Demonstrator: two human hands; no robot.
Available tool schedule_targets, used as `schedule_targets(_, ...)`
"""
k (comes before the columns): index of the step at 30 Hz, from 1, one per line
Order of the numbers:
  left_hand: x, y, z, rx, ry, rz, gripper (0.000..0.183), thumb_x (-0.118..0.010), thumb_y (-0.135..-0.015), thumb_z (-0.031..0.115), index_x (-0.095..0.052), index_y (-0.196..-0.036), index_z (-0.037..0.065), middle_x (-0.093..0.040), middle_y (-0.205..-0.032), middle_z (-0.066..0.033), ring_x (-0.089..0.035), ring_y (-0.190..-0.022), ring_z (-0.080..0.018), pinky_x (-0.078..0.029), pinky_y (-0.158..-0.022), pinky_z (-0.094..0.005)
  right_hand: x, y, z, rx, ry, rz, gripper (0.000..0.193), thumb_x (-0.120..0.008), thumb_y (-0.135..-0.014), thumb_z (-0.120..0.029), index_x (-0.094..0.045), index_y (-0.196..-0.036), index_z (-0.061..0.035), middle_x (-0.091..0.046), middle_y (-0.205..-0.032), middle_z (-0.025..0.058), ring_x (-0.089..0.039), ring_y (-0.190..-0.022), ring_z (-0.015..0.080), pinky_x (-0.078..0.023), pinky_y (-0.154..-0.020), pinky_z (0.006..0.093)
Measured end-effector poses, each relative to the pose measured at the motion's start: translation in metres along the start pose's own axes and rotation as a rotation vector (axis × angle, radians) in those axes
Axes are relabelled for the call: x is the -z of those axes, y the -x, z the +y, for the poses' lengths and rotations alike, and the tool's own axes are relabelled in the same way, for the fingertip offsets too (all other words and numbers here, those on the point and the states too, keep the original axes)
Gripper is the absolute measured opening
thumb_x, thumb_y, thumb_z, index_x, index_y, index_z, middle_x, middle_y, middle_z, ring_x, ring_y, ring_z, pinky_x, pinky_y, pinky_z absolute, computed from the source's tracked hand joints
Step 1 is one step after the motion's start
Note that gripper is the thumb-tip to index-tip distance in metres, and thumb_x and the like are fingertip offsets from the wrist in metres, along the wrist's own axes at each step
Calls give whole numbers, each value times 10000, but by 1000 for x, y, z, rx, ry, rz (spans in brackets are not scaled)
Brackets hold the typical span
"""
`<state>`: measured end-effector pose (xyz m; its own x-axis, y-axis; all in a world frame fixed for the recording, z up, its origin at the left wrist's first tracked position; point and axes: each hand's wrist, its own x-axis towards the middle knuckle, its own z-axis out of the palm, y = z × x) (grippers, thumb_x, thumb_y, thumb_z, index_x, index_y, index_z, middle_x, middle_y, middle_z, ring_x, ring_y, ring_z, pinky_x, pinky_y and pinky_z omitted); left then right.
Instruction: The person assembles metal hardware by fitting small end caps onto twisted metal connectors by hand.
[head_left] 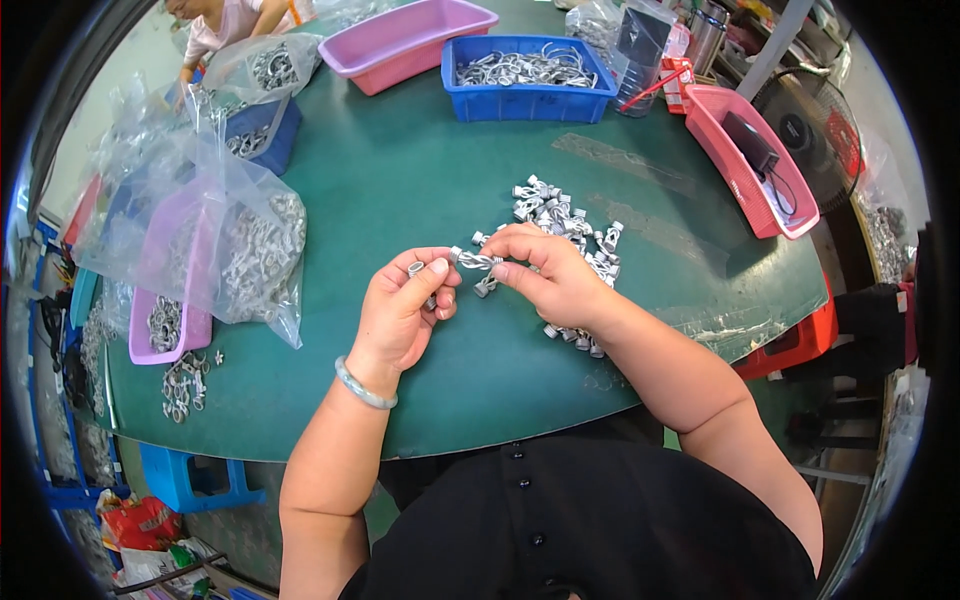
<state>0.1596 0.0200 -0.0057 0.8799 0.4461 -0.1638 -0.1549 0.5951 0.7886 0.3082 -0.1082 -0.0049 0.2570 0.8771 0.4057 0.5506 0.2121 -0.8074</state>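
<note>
Between my two hands is a small silver twisted metal part [474,260] with a ribbed cap-like end. My right hand [555,275] is closed, pinching its right end between thumb and fingers. The thumb and forefinger of my left hand [400,305] are at its other end. Also in my left hand's curled fingers is a ring-ended metal part [430,300], partly hidden by the thumb. A loose pile of similar silver parts [555,212] lies on the green table [400,160], beyond and partly under my right hand.
A blue tray [530,105] of metal pieces and a pink tray [405,45] stand at the back. At right is a pink basket [745,165] holding a black device. Plastic bags [265,255] and a purple tray [170,340] crowd the left, near scattered parts [185,385]. A person [235,25] works far left.
</note>
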Motion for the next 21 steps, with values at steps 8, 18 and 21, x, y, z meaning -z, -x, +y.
schedule_targets(8,-1,2,0,-42,-18,-9,140,-560,-838,59,-559,-970,11,-577,-764,-48,-509,-589,-88,-404,-514,-216,2,-1,-13,-253,-267,-121,178,-504,-848,-43,-576,-1003,8,-561,-928,46,-513,-890,120,-399,-810,260)
schedule_targets(18,-4,4,0,-77,13,-74,187,-556,-832,32,-556,-1015,-10,-604,-818,-78,-542,-630,-105,-438,-552,-231,-2,0,-12,-290,-401,-90,202,-500,-859,-64,-576,-1026,21,-581,-823,30,-513,-767,90,-428,-711,239)
schedule_targets(21,-4,5,-1,-83,17,-84,213,-560,-830,32,-552,-1038,-13,-607,-822,-77,-544,-636,-107,-438,-556,-231,-3,1,-13,-323,-457,-89,201,-496,-863,-65,-577,-1023,25,-581,-808,20,-511,-769,81,-429,-712,241)
